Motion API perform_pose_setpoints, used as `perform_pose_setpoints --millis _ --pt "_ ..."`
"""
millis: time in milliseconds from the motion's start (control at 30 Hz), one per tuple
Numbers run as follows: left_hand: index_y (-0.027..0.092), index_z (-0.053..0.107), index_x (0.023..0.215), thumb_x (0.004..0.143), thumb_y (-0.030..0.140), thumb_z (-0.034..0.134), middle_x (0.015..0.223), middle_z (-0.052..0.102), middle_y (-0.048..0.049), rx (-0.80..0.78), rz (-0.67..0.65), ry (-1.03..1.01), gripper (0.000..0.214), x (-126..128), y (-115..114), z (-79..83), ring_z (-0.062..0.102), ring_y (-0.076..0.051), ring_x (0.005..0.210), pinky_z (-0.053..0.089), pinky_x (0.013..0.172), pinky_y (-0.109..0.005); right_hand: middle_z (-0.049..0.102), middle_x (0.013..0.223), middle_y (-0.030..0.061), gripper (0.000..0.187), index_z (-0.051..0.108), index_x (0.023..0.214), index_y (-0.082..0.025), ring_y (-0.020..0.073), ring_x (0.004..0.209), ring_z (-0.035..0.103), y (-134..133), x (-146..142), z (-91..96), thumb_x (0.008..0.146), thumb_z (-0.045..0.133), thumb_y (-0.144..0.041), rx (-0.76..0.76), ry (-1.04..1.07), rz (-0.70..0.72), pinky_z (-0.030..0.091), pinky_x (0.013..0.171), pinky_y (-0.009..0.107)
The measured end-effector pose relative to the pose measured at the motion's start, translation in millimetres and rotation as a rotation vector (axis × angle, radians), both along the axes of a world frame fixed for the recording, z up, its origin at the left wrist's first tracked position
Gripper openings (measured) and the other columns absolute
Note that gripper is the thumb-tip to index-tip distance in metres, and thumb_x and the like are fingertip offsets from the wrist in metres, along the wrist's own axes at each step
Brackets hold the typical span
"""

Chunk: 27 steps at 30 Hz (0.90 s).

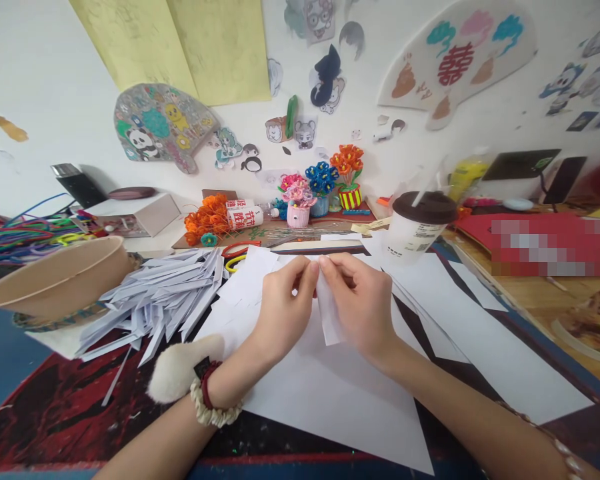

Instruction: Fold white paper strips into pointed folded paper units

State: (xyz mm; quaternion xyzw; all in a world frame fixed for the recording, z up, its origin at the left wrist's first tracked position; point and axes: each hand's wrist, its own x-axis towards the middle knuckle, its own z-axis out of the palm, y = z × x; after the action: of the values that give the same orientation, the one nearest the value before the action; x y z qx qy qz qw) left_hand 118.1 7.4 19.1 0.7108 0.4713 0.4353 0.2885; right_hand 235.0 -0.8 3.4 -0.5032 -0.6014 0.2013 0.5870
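Observation:
Both of my hands pinch a small white paper piece (328, 313) held upright over the table's middle. My left hand (280, 313) grips its left edge with thumb and fingertips closed. My right hand (361, 303) holds the right edge, fingers curled around it. Below them lie large white paper sheets (340, 393). A heap of folded white paper strips (155, 300) sits just left of my left hand. A fluffy white scrunchie and a red band are on my left wrist.
A tan paper bowl (55, 280) stands at the left. A white cup with a brown lid (420, 227) is behind my right hand. Small craft flower pots (320, 183), an orange flower bunch (205, 220), scissors with red and yellow handles (235, 257) and coloured cords (15, 233) line the back.

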Motion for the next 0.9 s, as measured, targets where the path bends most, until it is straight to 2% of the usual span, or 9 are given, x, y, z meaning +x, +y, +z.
perform_pose_setpoints --millis 167,267,433,767,900 --pt "0.018 0.042 0.062 0.093 0.028 0.043 0.056 0.043 0.005 -0.017 -0.045 0.028 0.033 5 -6 -2.7 0.038 -0.009 0.053 0.031 0.054 -0.023 0.058 0.057 -0.0018 0.026 0.062 0.071 -0.017 0.0104 0.051 0.046 4 3 0.1 0.09 0.053 -0.031 0.024 -0.039 -0.097 0.035 0.049 0.023" --pt "0.018 0.038 0.061 0.092 0.025 0.044 0.055 0.04 0.0057 0.018 -0.037 0.045 0.032 6 -9 -3.5 0.034 -0.009 0.052 0.029 0.053 -0.024 0.059 0.058 -0.0014 0.026 0.062 0.071 -0.017 0.0105 0.052 0.047 6 4 -0.1 0.09 0.053 -0.031 0.02 -0.04 -0.098 0.034 0.049 0.023" --pt "0.019 0.038 0.061 0.093 0.027 0.041 0.055 0.043 0.005 -0.043 -0.085 0.07 0.033 8 -12 -5.7 0.039 -0.009 0.052 0.03 0.053 -0.024 0.062 0.062 0.0004 0.025 0.063 0.071 -0.017 0.0123 0.057 0.051 9 7 -0.8 0.09 0.053 -0.031 0.035 -0.034 -0.133 0.038 0.054 0.024" --pt "0.019 0.039 0.062 0.092 0.026 0.041 0.056 0.044 0.0041 -0.066 -0.153 0.132 0.031 11 -19 -11.4 0.041 -0.01 0.054 0.028 0.053 -0.026 0.06 0.063 0.0011 0.026 0.064 0.072 -0.016 0.0131 0.058 0.051 17 15 1.1 0.09 0.052 -0.03 0.058 -0.007 -0.177 0.038 0.056 0.025" --pt "0.019 0.041 0.064 0.092 0.026 0.04 0.057 0.047 0.0034 -0.101 -0.159 0.127 0.029 11 -20 -9.8 0.043 -0.011 0.055 0.029 0.054 -0.026 0.056 0.06 -0.0005 0.026 0.061 0.07 -0.016 0.0119 0.055 0.047 19 18 0.9 0.09 0.052 -0.031 0.073 -0.018 -0.191 0.036 0.054 0.025"
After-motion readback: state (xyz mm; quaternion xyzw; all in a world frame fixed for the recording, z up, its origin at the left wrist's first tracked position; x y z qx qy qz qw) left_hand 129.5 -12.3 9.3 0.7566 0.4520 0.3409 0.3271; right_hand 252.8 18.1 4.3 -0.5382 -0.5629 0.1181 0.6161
